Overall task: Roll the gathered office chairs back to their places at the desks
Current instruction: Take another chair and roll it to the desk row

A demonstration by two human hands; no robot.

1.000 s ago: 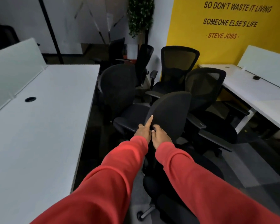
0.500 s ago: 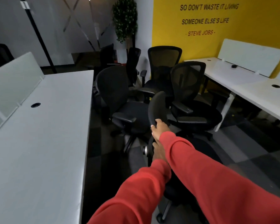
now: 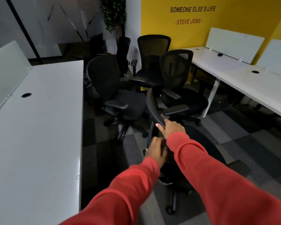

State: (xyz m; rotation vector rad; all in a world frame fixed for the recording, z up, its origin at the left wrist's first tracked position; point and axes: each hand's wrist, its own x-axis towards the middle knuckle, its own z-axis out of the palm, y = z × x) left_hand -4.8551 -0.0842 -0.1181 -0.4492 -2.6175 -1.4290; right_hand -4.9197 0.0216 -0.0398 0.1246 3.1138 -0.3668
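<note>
Left hand (image 3: 155, 151) is gripping the chair (image 3: 151, 105) low on its back, blurred; right hand (image 3: 172, 128) is clamping the back's top edge. The chair is swivelling: its back, broad-on a second ago, is now showing edge-on, seat swinging toward the right desk (image 3: 250, 85). Other chairs (image 3: 120, 101) are bunching beyond, off the left desk's (image 3: 39, 127) far corner. Judging: first chair pulling free, others waiting.

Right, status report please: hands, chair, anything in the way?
Right hand and left hand grip near chair backrest. Other chairs bunched just ahead; desk close left.
</note>
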